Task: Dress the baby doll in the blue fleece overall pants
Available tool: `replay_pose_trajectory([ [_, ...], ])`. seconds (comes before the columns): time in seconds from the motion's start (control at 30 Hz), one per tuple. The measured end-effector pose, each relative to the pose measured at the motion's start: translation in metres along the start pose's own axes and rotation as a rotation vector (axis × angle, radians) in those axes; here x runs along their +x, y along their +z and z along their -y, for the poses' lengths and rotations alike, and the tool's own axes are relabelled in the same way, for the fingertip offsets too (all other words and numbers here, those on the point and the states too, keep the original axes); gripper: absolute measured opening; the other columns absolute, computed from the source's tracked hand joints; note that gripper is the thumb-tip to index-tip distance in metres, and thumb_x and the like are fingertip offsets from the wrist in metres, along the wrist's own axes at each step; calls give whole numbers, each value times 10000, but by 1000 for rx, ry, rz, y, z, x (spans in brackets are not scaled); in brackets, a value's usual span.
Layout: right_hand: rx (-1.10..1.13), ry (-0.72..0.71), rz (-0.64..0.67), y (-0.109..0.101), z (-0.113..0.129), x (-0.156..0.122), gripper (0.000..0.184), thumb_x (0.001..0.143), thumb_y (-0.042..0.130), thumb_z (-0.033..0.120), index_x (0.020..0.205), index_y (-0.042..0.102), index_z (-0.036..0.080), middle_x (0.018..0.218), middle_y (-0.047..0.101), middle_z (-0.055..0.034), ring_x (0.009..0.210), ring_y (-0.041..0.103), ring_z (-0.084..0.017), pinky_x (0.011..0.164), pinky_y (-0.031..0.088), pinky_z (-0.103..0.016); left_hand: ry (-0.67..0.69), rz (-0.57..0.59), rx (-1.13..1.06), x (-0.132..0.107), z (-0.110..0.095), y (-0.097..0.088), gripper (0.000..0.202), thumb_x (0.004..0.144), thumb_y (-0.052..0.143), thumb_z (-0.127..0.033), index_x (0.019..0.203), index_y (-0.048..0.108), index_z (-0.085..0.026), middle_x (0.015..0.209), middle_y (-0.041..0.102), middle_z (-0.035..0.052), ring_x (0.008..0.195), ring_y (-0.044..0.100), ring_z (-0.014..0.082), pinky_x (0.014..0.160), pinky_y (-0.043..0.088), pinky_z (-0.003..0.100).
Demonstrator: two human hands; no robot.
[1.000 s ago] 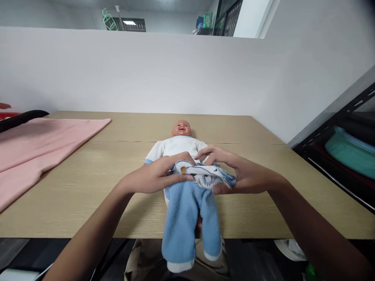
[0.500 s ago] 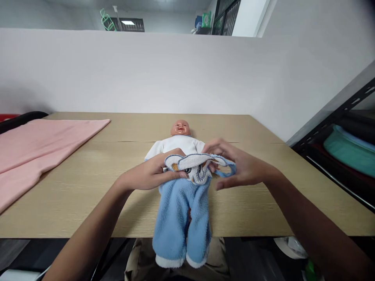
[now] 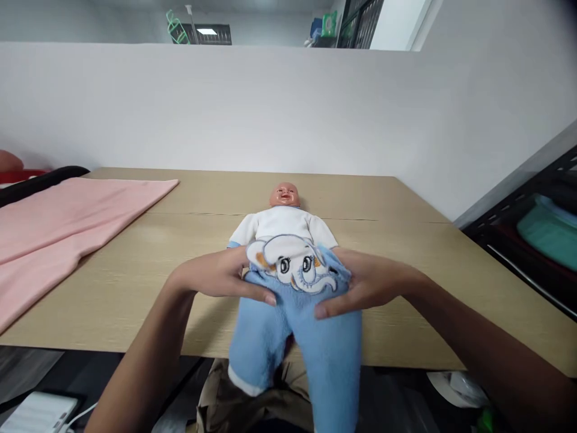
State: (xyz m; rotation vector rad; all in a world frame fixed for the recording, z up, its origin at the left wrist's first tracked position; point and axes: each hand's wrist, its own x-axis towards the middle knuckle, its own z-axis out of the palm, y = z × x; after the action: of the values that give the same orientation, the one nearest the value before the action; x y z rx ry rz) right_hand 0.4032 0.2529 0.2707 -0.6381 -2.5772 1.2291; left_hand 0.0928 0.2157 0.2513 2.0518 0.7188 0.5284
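A baby doll (image 3: 282, 219) lies on its back in the middle of the frame, on the wooden table (image 3: 112, 282). The left hand (image 3: 216, 278) and right hand (image 3: 365, 282) each grip one side of the blue pants (image 3: 302, 337) at the doll's waist, fingers curled on the cloth. The elephant patch (image 3: 291, 264) faces up. The pants look about on; next they need a gentle tug to sit straight. A pink cloth (image 3: 58, 219) lies at the left.

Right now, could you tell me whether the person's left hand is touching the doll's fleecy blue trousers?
Touching: the head view shows the left hand with fingers pressed onto the blue trousers beside the elephant bib.
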Motion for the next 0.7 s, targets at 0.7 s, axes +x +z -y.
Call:
replay_pose_trajectory([
  [0.7,422,-113,52,93,-1,-4,300,804,889,346,1076,774,290,997,739,7,844,672,-207,857,626,-330,-52,-135,-281,-52,0,74,435,931,873,-531,1243,815,-233,1199,797,105,1173,715,312,1082,579,410],
])
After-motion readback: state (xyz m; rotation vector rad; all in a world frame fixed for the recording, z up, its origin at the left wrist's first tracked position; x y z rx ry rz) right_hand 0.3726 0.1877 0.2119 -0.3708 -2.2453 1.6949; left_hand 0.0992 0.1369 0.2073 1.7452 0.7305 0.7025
